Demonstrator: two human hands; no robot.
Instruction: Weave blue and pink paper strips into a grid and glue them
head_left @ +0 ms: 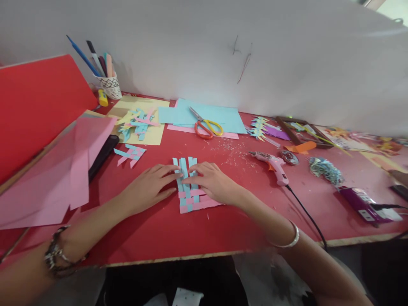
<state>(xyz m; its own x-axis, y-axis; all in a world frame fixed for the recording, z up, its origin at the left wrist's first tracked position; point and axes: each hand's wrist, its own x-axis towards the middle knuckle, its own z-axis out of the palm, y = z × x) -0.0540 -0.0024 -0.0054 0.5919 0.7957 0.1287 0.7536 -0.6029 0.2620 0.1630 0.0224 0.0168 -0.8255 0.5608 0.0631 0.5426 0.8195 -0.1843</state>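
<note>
Blue and pink paper strips, interlaced into a small woven piece [189, 200], lie flat on the red table in front of me. Its blue strips point toward the wall, and the pink ones run crosswise near the bottom. My left hand [154, 182] comes in from the left, fingers apart, its tips touching the left blue strip. Over the right side rests my right hand [215, 180], with its fingers apart on the blue strips and part of the pink strips hidden beneath it. A smaller woven piece [132, 154] of pink and blue strips lies beyond my left hand.
Scissors [205, 125] lie on blue sheets [178, 114] at the back. A pink glue gun [274, 165] with a black cord is at right. Loose strips [140, 123] lie on yellow paper. Pink sheets [57, 170] cover the left. Another person's hand [398, 176] shows far right.
</note>
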